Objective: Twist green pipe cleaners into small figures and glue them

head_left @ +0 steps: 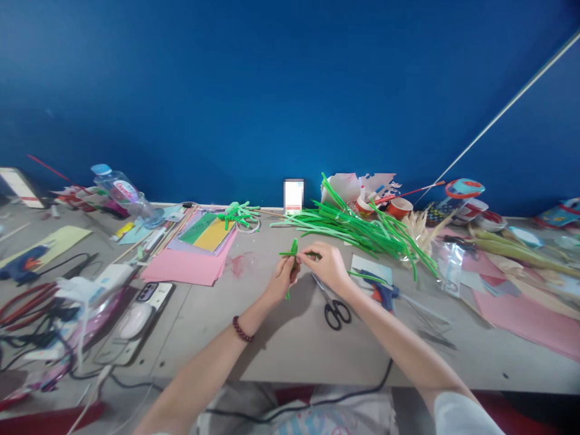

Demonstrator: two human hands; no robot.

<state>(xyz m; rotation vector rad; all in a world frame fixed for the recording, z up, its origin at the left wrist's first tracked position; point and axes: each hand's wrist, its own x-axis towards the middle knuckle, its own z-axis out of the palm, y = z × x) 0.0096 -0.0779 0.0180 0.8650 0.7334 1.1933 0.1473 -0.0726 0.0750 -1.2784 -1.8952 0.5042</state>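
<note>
Both my hands meet above the middle of the table. My left hand (284, 276) is closed around green pipe cleaners (294, 248), whose ends stick out above and below the fingers. Fingers of my right hand (324, 261) pinch at the same green piece from the right; the exact contact is too small to make out. Below my right wrist lie scissors (336, 313) with black handles, their blades partly hidden by the hand. A blue glue gun (385, 296) rests right of my right forearm. Behind my hands spreads a large heap of green pipe cleaners (362, 226).
Pink paper sheets (190, 269) and a knot of green pipe cleaners (240, 212) lie at left. A phone (293, 196) leans against the blue wall. Farther left are a bottle (122, 187), another glue gun (25, 266) and cables. A black cord (317, 403) crosses the table's front edge.
</note>
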